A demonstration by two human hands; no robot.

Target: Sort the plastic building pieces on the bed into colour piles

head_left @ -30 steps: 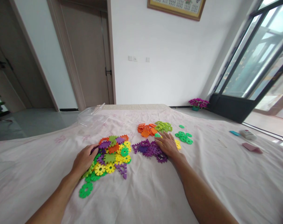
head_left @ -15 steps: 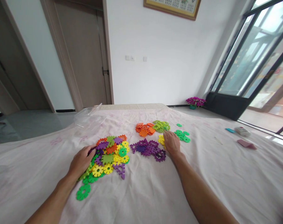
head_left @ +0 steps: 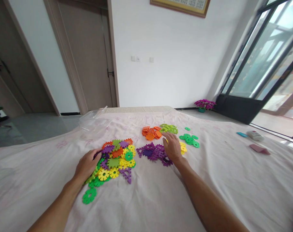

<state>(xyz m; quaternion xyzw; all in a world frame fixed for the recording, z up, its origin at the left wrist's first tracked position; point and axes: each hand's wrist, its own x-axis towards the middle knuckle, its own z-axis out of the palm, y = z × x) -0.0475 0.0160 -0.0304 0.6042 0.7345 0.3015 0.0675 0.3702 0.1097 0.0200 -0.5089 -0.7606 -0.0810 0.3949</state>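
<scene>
My left hand [head_left: 88, 165] rests at the left edge of a mixed pile of toothed plastic building pieces [head_left: 113, 162], its fingers curled round a purple building piece [head_left: 97, 155] that shows between thumb and forefinger. The pile mixes yellow, green, orange and purple discs, squares and triangles. My right hand [head_left: 173, 146] hovers open, fingers stretched to the left, with nothing seen in it. Below its fingers is a purple group [head_left: 154, 152]; beyond them lie an orange group [head_left: 151, 133] and a lime group [head_left: 170, 129]. Yellow discs [head_left: 183, 148] are partly hidden behind the hand.
Green discs [head_left: 190, 139] lie right of my right hand. A clear plastic bag [head_left: 92, 120] sits at the far left of the cloth-covered table [head_left: 151, 199]. On the right are a pink item [head_left: 259, 149], a white packet [head_left: 255, 135] and a blue item [head_left: 242, 134].
My right hand has moved left, off the yellow discs, and its fingers have opened out. My left hand stays at the mixed pile. The view has shifted slightly.
</scene>
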